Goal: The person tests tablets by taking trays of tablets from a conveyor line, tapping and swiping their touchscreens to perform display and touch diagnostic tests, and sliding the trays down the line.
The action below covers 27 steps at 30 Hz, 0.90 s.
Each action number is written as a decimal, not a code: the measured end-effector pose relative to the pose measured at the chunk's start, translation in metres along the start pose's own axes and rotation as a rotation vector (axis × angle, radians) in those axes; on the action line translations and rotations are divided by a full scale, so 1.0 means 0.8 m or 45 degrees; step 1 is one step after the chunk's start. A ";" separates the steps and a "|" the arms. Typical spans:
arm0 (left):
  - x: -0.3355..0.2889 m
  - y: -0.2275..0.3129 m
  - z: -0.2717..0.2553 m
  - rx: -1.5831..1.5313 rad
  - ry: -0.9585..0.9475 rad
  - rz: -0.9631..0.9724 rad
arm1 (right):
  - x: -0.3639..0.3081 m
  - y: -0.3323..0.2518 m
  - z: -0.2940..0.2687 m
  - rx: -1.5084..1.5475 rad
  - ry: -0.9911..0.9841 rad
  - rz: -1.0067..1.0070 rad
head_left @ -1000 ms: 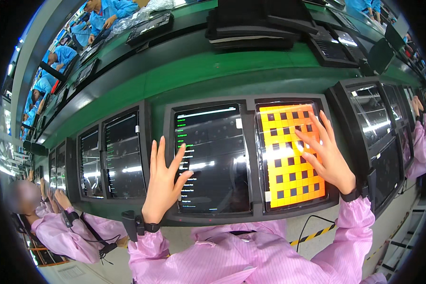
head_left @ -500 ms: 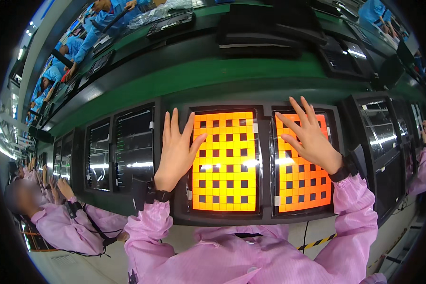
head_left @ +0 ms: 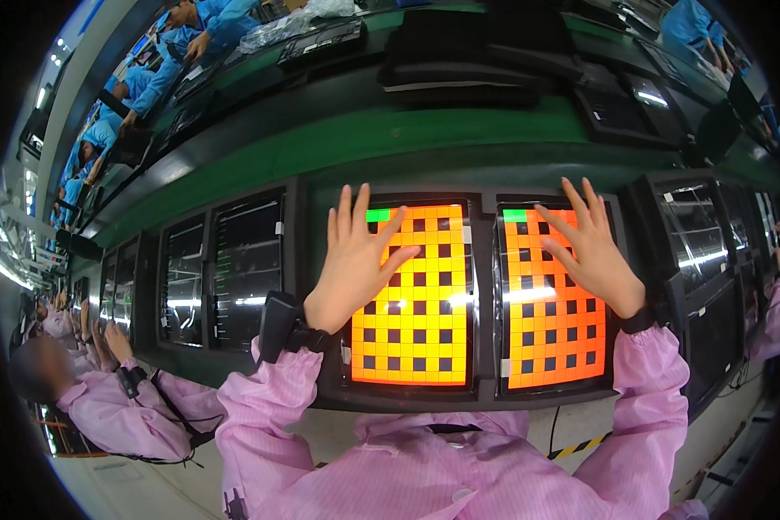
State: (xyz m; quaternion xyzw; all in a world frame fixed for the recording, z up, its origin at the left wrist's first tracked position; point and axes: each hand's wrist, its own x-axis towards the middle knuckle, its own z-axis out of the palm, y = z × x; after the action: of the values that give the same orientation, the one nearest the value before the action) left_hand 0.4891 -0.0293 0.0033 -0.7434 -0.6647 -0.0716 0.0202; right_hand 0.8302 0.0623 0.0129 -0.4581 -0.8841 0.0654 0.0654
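In front of me lie two lit flat display panels side by side in a black tray (head_left: 488, 400). The left panel (head_left: 416, 325) glows yellow-orange in a grid with dark squares; the right panel (head_left: 556, 321) is redder orange with the same kind of grid. Each has a small green block in its upper left corner. My left hand (head_left: 360, 264) is spread over the upper left part of the left panel, fingers apart and holding nothing. Over the upper right part of the right panel, my right hand (head_left: 596, 260) is likewise spread and empty. Fingertip contact is hard to judge.
Another tray with dark panels (head_left: 246, 269) sits to the left, and more dark panels (head_left: 698, 234) to the right. Black foam pads (head_left: 459, 61) are stacked at the far side. A person in pink (head_left: 130, 407) works at my left; people in blue (head_left: 147, 82) stand across.
My left hand has moved right, further over the left panel. My right hand has shifted slightly right. A green block now shows in each panel's upper left corner, where it was orange or yellow.
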 end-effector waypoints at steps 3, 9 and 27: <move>0.019 0.023 0.009 -0.021 0.017 0.137 | -0.021 0.019 -0.010 0.027 -0.027 0.139; 0.045 0.047 0.016 -0.019 0.040 0.241 | -0.048 0.056 -0.006 0.013 0.124 0.222; 0.005 0.070 0.005 -0.071 0.029 0.294 | -0.102 0.045 -0.011 0.060 0.163 0.159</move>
State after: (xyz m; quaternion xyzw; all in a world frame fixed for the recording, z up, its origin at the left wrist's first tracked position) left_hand 0.5457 -0.0311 0.0039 -0.8144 -0.5722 -0.0958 0.0153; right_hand 0.9074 0.0169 0.0110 -0.5140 -0.8460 0.0607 0.1283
